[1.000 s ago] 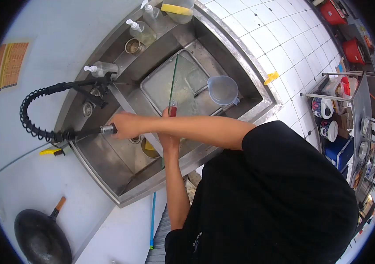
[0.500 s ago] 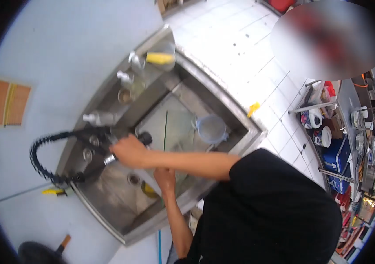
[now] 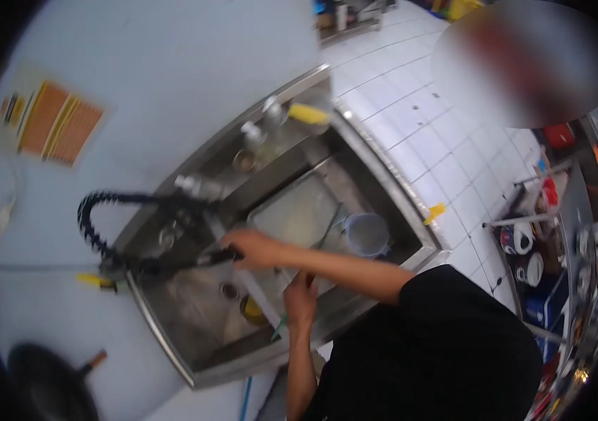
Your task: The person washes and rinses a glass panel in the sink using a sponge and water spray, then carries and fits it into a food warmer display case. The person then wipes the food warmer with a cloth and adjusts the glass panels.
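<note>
My right hand (image 3: 255,249) is closed on the black handle of the spray hose (image 3: 204,258), above the sink divider. Below it, my left hand (image 3: 300,302) grips a thin green-edged pane (image 3: 332,226), which stands nearly edge-on and slants over the sink. Blur hides the exact finger placement. A rectangular tray (image 3: 271,210) lies in the far basin under the pane. Beside the tray stands a clear plastic container (image 3: 367,235). The near basin holds a round container with something yellow (image 3: 252,309), close to the drain (image 3: 229,290).
Pump bottles (image 3: 253,133) and a yellow sponge (image 3: 308,114) line the sink's back ledge. A yellow-and-black brush (image 3: 97,282) is left of the sink, with a wok (image 3: 50,382) below. A loaded metal rack (image 3: 534,217) stands on the right.
The view has shifted and turned. The pane has swung from nearly upright in view to a slant. The hose handle, at first angled across the near basin, now points along the divider side. Both hands keep their grip.
</note>
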Demonstrator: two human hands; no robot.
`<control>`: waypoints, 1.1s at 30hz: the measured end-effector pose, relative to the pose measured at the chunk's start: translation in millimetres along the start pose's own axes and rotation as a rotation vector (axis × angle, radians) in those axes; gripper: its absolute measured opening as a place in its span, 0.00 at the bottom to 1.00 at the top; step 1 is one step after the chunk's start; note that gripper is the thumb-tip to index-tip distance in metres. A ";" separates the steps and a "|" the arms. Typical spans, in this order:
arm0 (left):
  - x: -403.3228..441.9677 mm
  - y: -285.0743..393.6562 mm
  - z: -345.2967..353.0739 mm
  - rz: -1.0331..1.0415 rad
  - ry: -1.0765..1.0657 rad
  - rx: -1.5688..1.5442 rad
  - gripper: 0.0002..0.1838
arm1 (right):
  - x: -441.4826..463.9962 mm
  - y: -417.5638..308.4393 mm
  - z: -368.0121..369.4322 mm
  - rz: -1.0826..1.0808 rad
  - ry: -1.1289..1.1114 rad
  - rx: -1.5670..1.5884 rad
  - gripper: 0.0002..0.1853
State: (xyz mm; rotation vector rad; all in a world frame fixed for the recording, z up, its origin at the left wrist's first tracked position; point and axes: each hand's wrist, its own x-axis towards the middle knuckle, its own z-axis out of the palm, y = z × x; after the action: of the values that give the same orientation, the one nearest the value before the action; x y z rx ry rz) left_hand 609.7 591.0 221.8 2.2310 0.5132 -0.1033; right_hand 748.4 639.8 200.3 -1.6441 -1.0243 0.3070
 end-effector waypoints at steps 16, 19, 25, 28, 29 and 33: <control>-24.1 -11.3 0.2 0.066 -0.071 0.140 0.24 | 125.0 107.3 93.3 0.061 -0.254 -0.385 0.16; -24.3 -8.6 -3.7 0.044 -0.096 0.149 0.25 | 151.1 94.3 90.0 0.023 -0.567 -0.591 0.14; -34.1 -6.5 -8.0 0.066 -0.015 0.110 0.24 | 136.3 105.4 40.0 0.279 -0.426 -0.067 0.16; -47.8 -2.8 -8.4 0.061 0.030 0.115 0.23 | 101.2 50.6 -19.9 0.090 -0.683 -0.586 0.14; -46.9 -0.1 -9.5 0.054 0.045 0.117 0.23 | 96.1 36.3 -40.3 -0.003 -0.751 -0.772 0.13; -46.8 9.5 -14.4 0.064 0.110 0.111 0.22 | 12.1 0.6 -163.1 0.018 -0.525 -0.722 0.19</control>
State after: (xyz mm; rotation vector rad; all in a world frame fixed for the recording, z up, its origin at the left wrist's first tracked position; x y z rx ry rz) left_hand 569.4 580.9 249.4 2.3691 0.5054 0.0244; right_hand 864.1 540.8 260.0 -2.2822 -1.6455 0.4250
